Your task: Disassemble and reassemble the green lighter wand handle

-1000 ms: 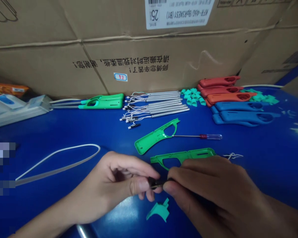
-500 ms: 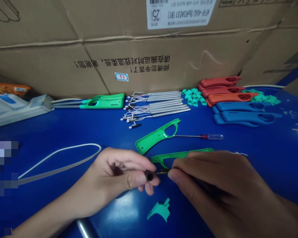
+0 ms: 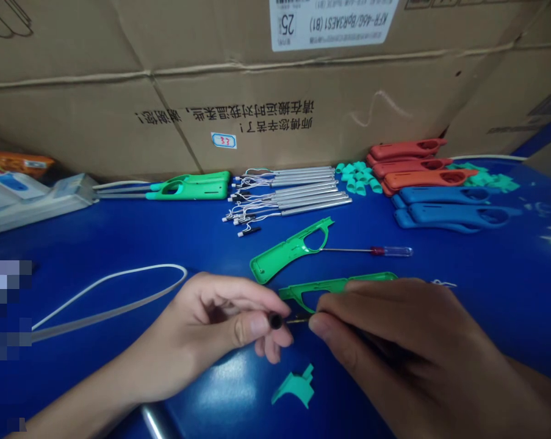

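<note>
Black tubular piece (image 3: 276, 321) is up off the desk (image 3: 96, 238), mid-width and toward the near edge, open end facing the camera. Left hand (image 3: 215, 326) has it pinched, thumb against forefinger; the other fingers curl loosely behind. Right hand (image 3: 398, 341) pinches a thin metal rod (image 3: 298, 320) just to its right, thumb and forefinger pressed together; the rest of the part is hidden in the fingers. Can't tell whether rod and black piece are joined. Reads as small-part handwork with the casing open: one green half-shell (image 3: 275, 261) lies mid-desk, inside up, screwdriver (image 3: 389, 251) tip at its loop; a second green half-shell (image 3: 339, 285) lies nearer, partly behind the right hand. My read: next move calls for a steady left pinch and the rod kept in line with the black piece, no sideways load, since it looks thin enough to bend. Teal piece (image 3: 296, 390) sits alone toward the near edge, below the hands. Wired metal tubes (image 3: 309, 195) line the far edge, blue handles (image 3: 458, 216) toward the far right corner.
</note>
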`<state>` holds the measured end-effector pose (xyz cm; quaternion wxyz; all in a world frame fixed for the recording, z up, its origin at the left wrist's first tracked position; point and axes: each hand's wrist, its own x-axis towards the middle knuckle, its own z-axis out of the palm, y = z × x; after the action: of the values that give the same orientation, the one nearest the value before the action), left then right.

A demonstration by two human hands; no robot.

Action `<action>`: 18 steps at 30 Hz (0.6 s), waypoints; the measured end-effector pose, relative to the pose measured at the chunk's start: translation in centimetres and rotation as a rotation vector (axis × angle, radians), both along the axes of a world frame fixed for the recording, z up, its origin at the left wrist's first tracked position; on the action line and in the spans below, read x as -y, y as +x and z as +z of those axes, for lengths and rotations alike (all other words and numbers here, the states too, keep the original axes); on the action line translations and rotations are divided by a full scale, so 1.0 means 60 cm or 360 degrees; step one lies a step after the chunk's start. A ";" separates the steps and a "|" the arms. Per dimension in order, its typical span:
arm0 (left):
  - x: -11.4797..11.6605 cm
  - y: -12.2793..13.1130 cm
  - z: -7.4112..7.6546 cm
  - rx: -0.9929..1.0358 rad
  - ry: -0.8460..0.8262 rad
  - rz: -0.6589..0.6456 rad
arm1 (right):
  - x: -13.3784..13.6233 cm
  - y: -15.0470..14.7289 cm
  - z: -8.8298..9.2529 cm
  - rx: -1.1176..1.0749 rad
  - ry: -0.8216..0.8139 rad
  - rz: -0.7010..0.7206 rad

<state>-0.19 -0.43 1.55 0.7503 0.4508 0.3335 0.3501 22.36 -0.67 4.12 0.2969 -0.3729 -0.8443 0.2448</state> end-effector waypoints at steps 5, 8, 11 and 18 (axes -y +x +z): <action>-0.001 0.000 0.001 -0.0028 0.0026 0.0012 | 0.000 0.002 -0.003 0.0014 0.0002 -0.0012; -0.002 0.000 0.002 -0.0076 0.0056 0.0016 | 0.000 0.003 -0.003 0.0033 -0.0005 -0.0009; -0.002 -0.001 0.002 -0.0119 0.0064 0.0039 | 0.001 0.003 -0.003 0.0039 -0.0008 -0.0006; 0.000 -0.001 0.000 -0.0158 0.0071 0.0076 | 0.000 0.004 -0.005 0.0052 -0.0009 0.0000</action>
<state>-0.27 -0.43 1.57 0.7142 0.4759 0.3731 0.3525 22.60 -0.67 3.82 0.2820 -0.3776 -0.8484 0.2412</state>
